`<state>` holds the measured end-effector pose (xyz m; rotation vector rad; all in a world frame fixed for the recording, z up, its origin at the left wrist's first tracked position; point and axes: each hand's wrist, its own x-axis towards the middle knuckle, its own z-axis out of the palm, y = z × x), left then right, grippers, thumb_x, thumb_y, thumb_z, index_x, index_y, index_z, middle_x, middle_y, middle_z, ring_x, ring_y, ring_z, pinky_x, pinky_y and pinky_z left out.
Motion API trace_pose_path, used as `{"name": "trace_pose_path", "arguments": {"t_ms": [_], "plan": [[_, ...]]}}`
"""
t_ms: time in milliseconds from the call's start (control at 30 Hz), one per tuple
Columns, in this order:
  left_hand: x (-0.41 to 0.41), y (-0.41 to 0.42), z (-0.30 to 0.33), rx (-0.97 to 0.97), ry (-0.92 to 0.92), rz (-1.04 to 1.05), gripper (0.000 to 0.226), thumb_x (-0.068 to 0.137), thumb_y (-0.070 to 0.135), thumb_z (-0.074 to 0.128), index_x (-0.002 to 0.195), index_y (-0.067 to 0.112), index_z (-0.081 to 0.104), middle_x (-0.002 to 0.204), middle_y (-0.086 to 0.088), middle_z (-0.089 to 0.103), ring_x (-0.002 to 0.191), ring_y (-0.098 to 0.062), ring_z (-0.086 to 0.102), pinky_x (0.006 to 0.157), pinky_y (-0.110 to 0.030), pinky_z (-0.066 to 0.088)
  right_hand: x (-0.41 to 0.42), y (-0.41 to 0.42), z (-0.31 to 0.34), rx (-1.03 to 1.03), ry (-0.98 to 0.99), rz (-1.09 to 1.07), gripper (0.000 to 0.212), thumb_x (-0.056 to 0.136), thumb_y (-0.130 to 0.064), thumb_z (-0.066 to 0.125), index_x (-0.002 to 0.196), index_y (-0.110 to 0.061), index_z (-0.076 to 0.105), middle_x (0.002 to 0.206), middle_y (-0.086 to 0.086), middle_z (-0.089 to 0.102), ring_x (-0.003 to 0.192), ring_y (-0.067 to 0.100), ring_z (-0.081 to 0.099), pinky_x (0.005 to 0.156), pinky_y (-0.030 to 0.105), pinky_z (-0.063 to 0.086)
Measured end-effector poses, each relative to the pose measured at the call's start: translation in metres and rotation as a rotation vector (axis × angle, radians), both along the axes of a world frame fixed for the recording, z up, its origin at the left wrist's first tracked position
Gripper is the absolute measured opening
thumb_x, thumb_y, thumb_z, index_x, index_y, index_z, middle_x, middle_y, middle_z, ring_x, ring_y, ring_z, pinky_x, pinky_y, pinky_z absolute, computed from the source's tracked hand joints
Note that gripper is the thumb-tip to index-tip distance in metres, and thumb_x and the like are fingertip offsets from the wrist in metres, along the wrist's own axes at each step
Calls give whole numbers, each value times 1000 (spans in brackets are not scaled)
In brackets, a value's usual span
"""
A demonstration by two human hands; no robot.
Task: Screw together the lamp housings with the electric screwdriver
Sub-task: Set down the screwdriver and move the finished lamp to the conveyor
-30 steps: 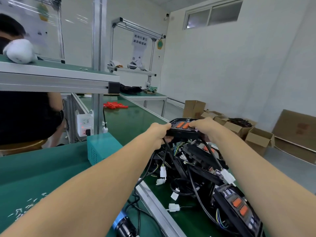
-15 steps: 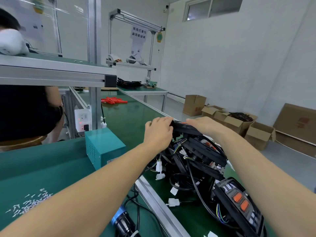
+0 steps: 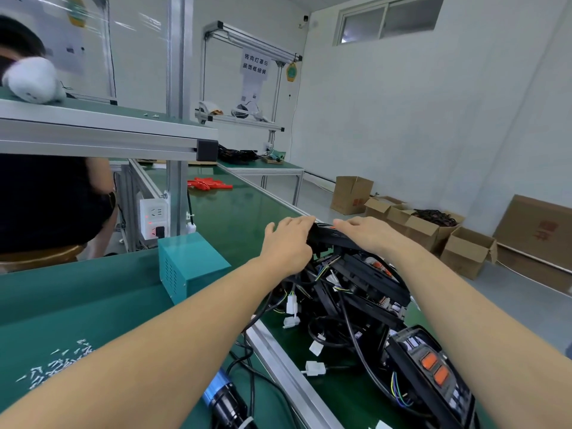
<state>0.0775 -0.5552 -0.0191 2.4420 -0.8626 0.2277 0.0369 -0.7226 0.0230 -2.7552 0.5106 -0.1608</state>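
A black lamp housing [image 3: 328, 235] with orange lenses sits on top of a stack of black housings [image 3: 368, 286] with trailing wires and white connectors on the green conveyor belt. My left hand [image 3: 286, 244] grips its left end, fingers over the top edge. My right hand [image 3: 368, 232] lies over its right end, fingers curved onto it. Another housing [image 3: 433, 376] with two orange lenses lies nearer me at the lower right. The electric screwdriver [image 3: 227, 402], blue and black, lies at the bottom between my arms.
A teal power box [image 3: 188, 267] stands left of the stack. Small white screws [image 3: 55, 366] are scattered on the green bench at lower left. An aluminium rail [image 3: 288, 373] divides bench from belt. A person sits at far left. Cardboard boxes [image 3: 427, 230] stand on the floor at right.
Both hands lowered the housing onto the top of the stack and tilted it flat, so its orange lenses are now mostly hidden under my hands.
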Motion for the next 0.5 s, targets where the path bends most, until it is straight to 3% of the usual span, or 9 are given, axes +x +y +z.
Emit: {"name": "trace_pose_path", "arguments": {"t_ms": [400,500], "plan": [[-6,25,-4,0,35,10,77,81,-5,34,151,25,18,157,4,21,144,-17,13,116,-44,4,-5,6,2,-90,15,-5,70,94,-72,20,142,-29,46,150,0,44,139,28,35,115,59,16],[-8,25,-2,13,40,-13,80,80,-6,35,151,26,16,158,6,19,144,-16,14,116,-45,5,-5,9,3,-105,31,40,67,92,-73,29,140,-30,49,147,0,48,136,27,40,115,54,23]]}}
